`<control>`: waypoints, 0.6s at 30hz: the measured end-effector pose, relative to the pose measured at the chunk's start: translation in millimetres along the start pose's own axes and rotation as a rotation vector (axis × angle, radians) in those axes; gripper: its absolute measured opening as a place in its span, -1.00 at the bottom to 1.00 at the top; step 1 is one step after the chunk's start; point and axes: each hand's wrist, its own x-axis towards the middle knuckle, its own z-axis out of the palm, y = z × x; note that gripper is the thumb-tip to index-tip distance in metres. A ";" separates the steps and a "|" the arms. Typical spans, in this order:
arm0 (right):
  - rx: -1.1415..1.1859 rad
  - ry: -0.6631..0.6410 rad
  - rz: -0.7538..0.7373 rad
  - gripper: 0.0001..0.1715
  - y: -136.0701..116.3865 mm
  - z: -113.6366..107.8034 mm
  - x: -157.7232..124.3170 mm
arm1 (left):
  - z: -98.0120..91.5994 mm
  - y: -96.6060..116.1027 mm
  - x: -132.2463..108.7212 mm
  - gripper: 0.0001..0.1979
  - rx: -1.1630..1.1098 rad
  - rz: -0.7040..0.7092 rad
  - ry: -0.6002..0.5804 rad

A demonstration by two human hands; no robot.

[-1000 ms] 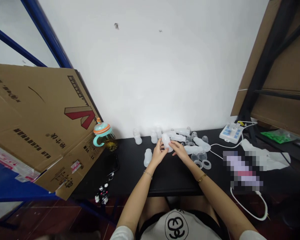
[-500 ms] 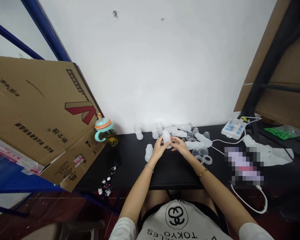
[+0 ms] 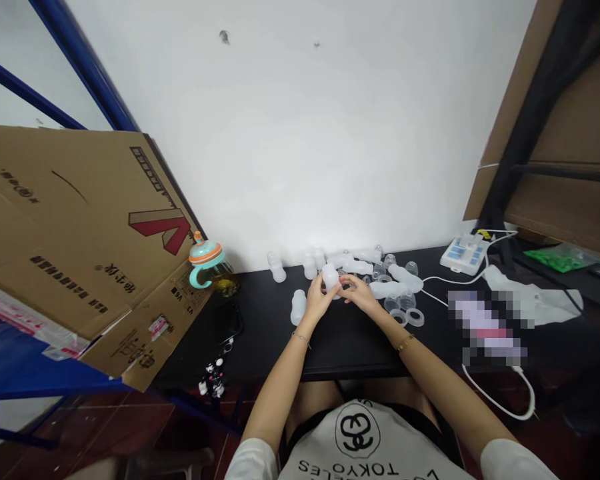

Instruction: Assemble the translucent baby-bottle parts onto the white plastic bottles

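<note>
Just above the black table, my left hand point(image 3: 321, 300) is closed round a translucent white bottle point(image 3: 330, 275), which looks like a small baby bottle. My right hand point(image 3: 357, 291) meets it from the right, its fingers curled in at the bottle's lower side; what those fingertips pinch is too small to make out. Left of my hands stands another white bottle point(image 3: 298, 307). Several more bottles lie or stand behind, one of them point(image 3: 277, 267) near the wall. To the right are a bottle on its side point(image 3: 405, 279), clear domed caps point(image 3: 407, 301) and a translucent ring point(image 3: 415, 317).
A teal-lidded jug point(image 3: 211, 267), a dark phone point(image 3: 229, 320) with a beaded charm point(image 3: 213, 379) and a large cardboard box point(image 3: 95, 220) are at left. At right are a white power strip point(image 3: 463, 255), its cable, a blurred purple object point(image 3: 485, 323) and white plastic film point(image 3: 535, 297).
The view has tilted and shifted slightly. Both hands keep their places at the bottle, which looks turned a little; the other things lie where they were.
</note>
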 end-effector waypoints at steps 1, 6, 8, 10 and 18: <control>-0.020 -0.006 -0.008 -0.43 1.0 0.2 -0.2 | -0.1 -0.1 0.0 -0.46 0.011 0.009 0.019; -0.102 -0.028 -0.057 -0.46 11.5 0.5 1.5 | -6.3 2.1 1.8 -0.53 0.101 0.042 0.046; -0.143 -0.020 -0.085 -0.48 15.3 -0.6 3.0 | -11.0 3.1 2.9 -0.51 0.195 0.063 0.043; -0.187 0.010 -0.112 -0.51 16.6 -2.3 4.1 | -16.0 3.3 4.1 -0.52 0.303 0.066 0.043; -0.281 0.092 -0.095 -0.65 10.5 -7.9 3.5 | -32.7 -2.2 7.5 -0.57 0.498 -0.014 0.037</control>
